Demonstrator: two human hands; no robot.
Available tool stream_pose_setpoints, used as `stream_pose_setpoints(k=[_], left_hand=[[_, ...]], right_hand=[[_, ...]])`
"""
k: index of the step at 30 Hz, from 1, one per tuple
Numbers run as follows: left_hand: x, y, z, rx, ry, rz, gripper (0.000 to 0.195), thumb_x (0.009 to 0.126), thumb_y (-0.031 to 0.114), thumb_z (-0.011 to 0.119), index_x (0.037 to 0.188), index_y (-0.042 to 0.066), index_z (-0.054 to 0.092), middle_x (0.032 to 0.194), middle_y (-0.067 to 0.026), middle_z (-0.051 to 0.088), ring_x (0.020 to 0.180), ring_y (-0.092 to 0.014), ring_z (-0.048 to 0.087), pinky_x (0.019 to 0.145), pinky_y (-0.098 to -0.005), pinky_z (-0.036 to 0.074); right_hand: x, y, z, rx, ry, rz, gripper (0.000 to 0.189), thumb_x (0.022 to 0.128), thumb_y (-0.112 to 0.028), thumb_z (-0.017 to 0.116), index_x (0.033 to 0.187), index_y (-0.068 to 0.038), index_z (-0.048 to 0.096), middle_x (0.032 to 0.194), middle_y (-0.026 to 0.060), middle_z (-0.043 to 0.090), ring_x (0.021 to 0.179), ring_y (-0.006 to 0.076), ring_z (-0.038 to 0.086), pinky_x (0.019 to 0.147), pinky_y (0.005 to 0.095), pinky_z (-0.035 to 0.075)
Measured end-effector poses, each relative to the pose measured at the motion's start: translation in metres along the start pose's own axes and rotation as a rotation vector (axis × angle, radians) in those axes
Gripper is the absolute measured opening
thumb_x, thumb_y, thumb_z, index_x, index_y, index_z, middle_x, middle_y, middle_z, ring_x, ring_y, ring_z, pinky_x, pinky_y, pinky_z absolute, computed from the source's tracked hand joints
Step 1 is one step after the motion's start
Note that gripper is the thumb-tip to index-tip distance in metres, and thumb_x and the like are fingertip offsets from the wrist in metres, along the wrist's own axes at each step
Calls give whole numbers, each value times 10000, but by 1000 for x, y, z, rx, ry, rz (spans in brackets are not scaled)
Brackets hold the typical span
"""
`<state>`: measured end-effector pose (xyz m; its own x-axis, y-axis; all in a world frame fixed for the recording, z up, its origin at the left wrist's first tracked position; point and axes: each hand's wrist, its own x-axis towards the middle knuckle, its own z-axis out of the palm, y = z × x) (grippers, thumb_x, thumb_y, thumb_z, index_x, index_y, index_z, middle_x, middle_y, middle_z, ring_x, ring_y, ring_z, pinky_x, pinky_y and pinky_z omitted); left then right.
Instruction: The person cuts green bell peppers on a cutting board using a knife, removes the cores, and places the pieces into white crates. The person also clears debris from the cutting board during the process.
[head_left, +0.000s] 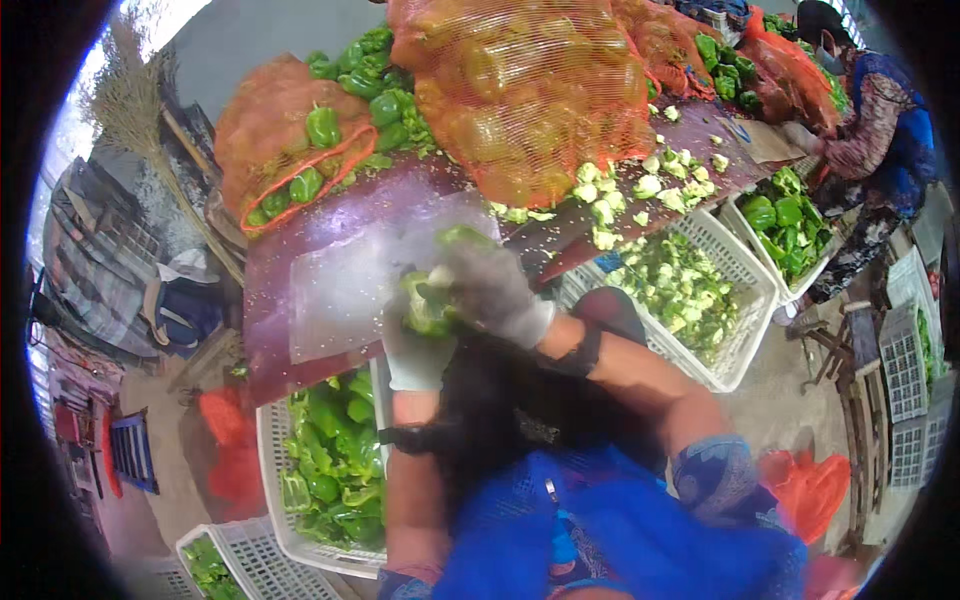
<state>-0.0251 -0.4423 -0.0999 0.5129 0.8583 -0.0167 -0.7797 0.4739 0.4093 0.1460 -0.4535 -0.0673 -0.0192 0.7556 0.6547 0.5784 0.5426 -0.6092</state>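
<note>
My left hand (421, 337), in a pale glove, holds an opened green bell pepper (426, 304) above the near edge of the table. My right hand (487, 289), in a greyish glove, is against the pepper from the right and is blurred; a green piece shows at its top, and whether its fingers grip something cannot be made out. Beneath both hands lies a whitish sheet (337, 300) on the reddish-purple table (270, 262). Pale pepper cores (649, 186) lie scattered on the table to the right.
Orange mesh sacks (525, 97) of peppers stand at the table's back. A white crate (322, 559) of green peppers is at lower left; another crate (739, 375) holds cores at right. A co-worker (877, 127) is at far right. A broom (180, 187) leans at left.
</note>
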Motion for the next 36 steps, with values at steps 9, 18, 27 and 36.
stream_pose_setpoints(k=[9,18,27,36], left_hand=[[-15,7,9,88,-269,87,844,850,457,636,1571,267,238,1434,-261,452,1212,-429,550,858,-581,531],[-31,0,39,523,-169,143,866,801,285,679,1536,61,281,1322,-153,553,1191,-252,579,986,-337,503],[-55,-3,46,901,116,215,583,864,223,659,1388,39,482,1102,-101,615,992,-178,600,884,-285,491],[-126,112,-20,2504,1257,265,690,802,355,781,1396,124,516,1271,-263,569,1165,-423,547,1015,-487,421]], right_hand=[[-13,-20,-156,-922,292,9,376,760,-92,713,1125,-87,622,979,114,645,914,330,620,828,442,503],[-28,-56,-8,-29,-228,-15,149,870,-199,641,854,-63,581,699,141,560,701,357,610,635,428,511],[-44,-68,-14,98,-453,0,127,839,-186,635,817,-71,586,683,170,577,676,398,604,603,490,473],[2,6,-102,-1383,-453,-202,143,715,-164,681,831,-81,684,821,85,582,817,286,653,680,426,513]])
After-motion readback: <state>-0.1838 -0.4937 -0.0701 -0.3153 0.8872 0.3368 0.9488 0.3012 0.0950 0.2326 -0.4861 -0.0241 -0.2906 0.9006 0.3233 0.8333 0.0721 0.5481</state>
